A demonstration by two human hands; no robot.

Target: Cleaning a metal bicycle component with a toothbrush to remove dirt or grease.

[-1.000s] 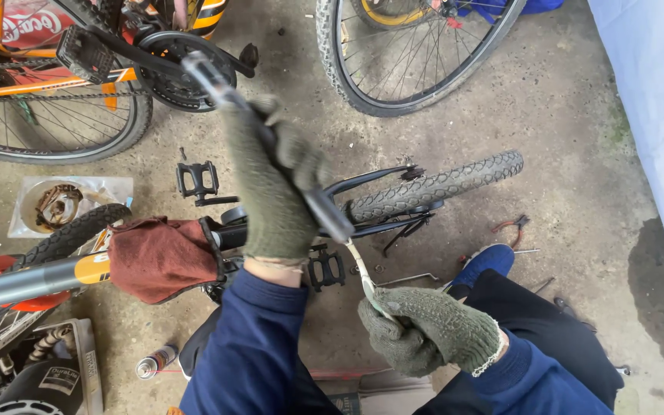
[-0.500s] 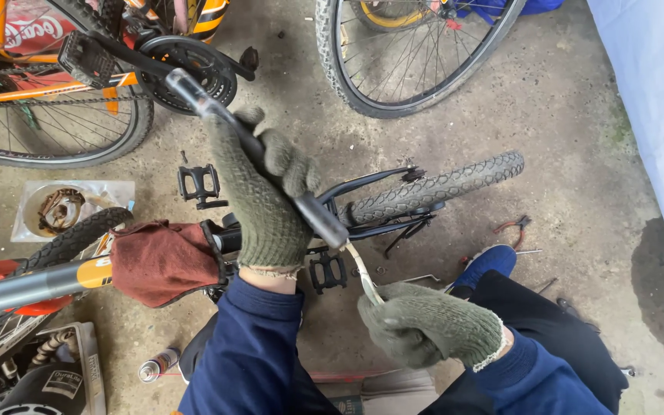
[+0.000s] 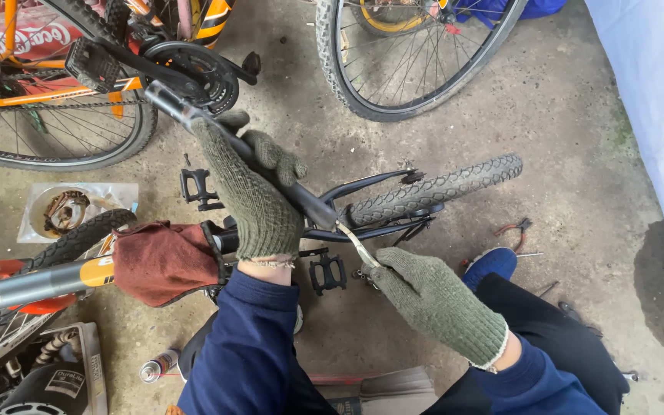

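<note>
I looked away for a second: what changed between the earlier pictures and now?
Very little. The left hand in its green knitted glove keeps its grip on the black metal tube; it sits slightly lower in view. The right hand still holds the thin silvery tool at the tube's lower end. Nothing was let go.

The gloved left hand (image 3: 251,192) has slid slightly down the black seat post (image 3: 240,150) toward the bicycle frame (image 3: 370,184), while the right hand (image 3: 432,296) has edged closer to the frame's clamp with its thin metal tool (image 3: 355,242).

A red sign (image 3: 9,38) upper left; a clear plastic package (image 3: 71,211) mid-left.
</note>
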